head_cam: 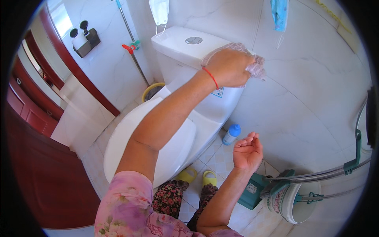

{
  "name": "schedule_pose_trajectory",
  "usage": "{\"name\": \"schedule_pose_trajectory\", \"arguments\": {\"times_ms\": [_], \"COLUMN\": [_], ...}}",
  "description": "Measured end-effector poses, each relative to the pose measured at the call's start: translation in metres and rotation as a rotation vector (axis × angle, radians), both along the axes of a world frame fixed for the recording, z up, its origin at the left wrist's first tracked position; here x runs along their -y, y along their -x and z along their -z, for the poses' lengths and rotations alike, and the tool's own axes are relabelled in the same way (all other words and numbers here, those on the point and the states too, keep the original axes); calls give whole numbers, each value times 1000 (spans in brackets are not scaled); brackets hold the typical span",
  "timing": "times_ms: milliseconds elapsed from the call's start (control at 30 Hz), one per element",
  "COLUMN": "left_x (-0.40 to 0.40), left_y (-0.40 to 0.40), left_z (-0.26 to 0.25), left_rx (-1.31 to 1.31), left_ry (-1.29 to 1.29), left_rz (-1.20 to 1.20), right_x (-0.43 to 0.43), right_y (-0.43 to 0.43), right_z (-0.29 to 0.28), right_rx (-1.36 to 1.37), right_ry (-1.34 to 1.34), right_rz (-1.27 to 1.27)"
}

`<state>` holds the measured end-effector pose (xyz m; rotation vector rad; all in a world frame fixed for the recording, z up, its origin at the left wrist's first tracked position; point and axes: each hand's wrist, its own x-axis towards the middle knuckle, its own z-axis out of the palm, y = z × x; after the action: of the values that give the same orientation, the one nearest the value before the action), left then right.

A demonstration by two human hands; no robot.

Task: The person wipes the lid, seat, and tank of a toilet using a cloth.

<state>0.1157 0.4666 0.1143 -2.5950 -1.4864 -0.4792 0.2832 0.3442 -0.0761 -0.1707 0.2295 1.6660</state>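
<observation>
My left hand [231, 66], with a red cord around its wrist, grips a pinkish striped cloth [257, 68]. The cloth lies over the right end of the white toilet tank lid [174, 44]; my hand hides that corner. A round metal flush button [194, 40] sits in the lid. My left arm crosses above the lowered toilet seat cover [133, 130]. Palm up and holding nothing, my right hand [248, 152] hovers with loosely bent fingers. Just left of it, a blue bottle [231, 134] stands on the tiled floor beside the toilet base.
A green dustpan [251, 189], a broom [276, 183] and a white bucket [296, 204] crowd the lower right. Behind the toilet are a yellow-rimmed bin [152, 90] and a long-handled brush [137, 63]. Face masks [160, 11] hang by the wall. A dark red door [50, 183] stands left.
</observation>
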Motion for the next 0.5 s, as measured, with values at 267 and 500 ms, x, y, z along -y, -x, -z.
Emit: {"name": "schedule_pose_trajectory", "arguments": {"times_ms": [267,500], "left_x": [-57,-67], "left_y": [78,130], "left_z": [-13,-22], "left_rx": [58,22], "left_ry": [44,15], "left_rz": [-328,-335], "right_x": [0,-1], "right_y": [10,15], "right_z": [-4,-3], "right_rx": [23,65], "right_ry": [25,40], "right_rz": [6,-8]}}
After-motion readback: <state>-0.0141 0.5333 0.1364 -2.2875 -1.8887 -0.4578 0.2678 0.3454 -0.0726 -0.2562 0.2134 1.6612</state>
